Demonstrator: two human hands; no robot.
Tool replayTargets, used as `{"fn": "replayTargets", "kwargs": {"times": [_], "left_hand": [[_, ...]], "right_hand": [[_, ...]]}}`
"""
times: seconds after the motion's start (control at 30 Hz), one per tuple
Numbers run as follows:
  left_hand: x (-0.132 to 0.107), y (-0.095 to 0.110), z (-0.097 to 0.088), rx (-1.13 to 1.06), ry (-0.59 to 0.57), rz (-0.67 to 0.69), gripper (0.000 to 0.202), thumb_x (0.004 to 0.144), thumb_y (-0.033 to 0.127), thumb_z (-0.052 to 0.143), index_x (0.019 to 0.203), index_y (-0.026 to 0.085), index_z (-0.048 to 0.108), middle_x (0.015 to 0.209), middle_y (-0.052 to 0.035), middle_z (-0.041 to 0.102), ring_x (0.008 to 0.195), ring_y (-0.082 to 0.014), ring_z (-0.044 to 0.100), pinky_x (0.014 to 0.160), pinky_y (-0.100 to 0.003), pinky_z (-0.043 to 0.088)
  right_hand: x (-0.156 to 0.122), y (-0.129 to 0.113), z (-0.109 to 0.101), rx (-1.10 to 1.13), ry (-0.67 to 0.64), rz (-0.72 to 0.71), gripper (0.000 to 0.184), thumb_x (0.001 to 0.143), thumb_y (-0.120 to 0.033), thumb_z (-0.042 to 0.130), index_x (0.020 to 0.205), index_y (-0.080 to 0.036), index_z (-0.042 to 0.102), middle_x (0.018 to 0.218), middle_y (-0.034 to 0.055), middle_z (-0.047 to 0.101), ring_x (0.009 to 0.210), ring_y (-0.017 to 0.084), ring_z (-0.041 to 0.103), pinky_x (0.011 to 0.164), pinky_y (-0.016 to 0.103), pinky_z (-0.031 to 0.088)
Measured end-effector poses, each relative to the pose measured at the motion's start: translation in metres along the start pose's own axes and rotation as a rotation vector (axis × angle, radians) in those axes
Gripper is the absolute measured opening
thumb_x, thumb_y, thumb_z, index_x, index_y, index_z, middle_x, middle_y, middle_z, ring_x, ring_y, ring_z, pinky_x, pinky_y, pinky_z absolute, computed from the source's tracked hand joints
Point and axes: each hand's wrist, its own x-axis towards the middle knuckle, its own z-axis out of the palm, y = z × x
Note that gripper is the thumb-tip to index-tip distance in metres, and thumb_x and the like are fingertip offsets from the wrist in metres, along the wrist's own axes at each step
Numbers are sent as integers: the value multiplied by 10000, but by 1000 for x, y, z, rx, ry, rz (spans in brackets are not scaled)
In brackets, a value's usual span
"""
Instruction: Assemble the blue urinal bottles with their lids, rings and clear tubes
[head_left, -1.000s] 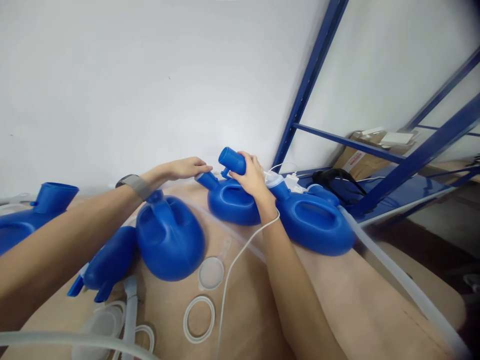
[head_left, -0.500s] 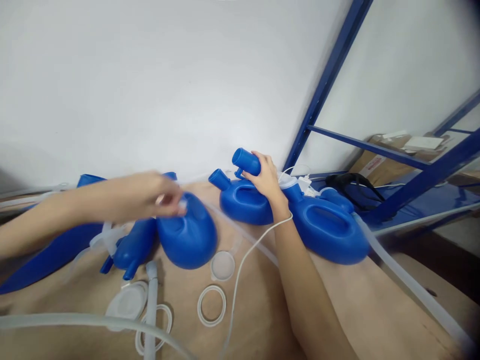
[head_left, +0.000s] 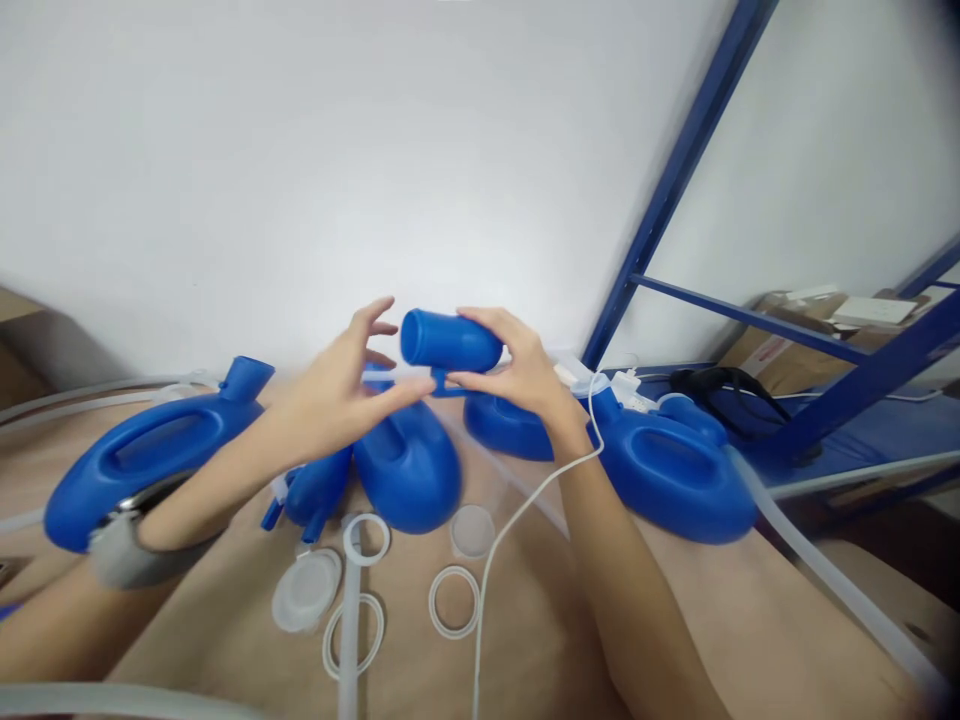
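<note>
Centre frame: our right hand [head_left: 517, 362] is clamped on a blue tube [head_left: 446, 342], gripping its right end. Our left hand [head_left: 349, 375] hangs just left of the tube's mouth, fingers and thumb spread apart; thumb contact we cannot tell. A blue jug [head_left: 667, 470] stands centre right; a white ring [head_left: 432, 601] lies lower centre.

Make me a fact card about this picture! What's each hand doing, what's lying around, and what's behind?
Left hand: fingers spread, close to the blue piece; touching or not, hard to tell
Right hand: holding the blue piece, its round open end facing left
Left wrist: grey band
Brown surface: blue jugs, three white rings
Behind: white wall, blue rack
</note>
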Motion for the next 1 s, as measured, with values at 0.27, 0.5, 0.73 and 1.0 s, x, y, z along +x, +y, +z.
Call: {"fn": "replayTargets", "kwargs": {"times": [0.27,0.5,0.73,1.0], "left_hand": [[-13,14,-19,-314,380,-201,457,833,587,801,1009,244,555,837,20,671,693,-201,702,635,-351,598],[-20,4,-34,-271,418,-165,418,810,509,833,1019,241,590,867,26,677,772,-199,720,695,-346,625],[-20,-3,-27,-294,313,-106,484,809,537,825,1062,254,525,794,27,675,677,-212,711,584,-328,575],[-27,-12,-41,-20,269,180,537,816,522,835,1200,262,562,1017,-18,717,832,-215,705,679,-313,546]], "right_hand": [[7,-48,31,46,375,32,463,882,-679,762,979,-230,707,1007,90,728,1025,276,676,988,465,555],[12,-49,44,742,20,573,552,948,-739,610,1022,-212,755,981,69,769,857,191,719,680,292,548],[12,-44,55,1120,127,659,320,819,-494,845,842,-190,749,745,-8,672,666,118,622,612,244,532],[12,-39,40,1293,175,819,180,763,-251,878,876,-204,745,912,27,805,897,168,737,832,293,619]]}}
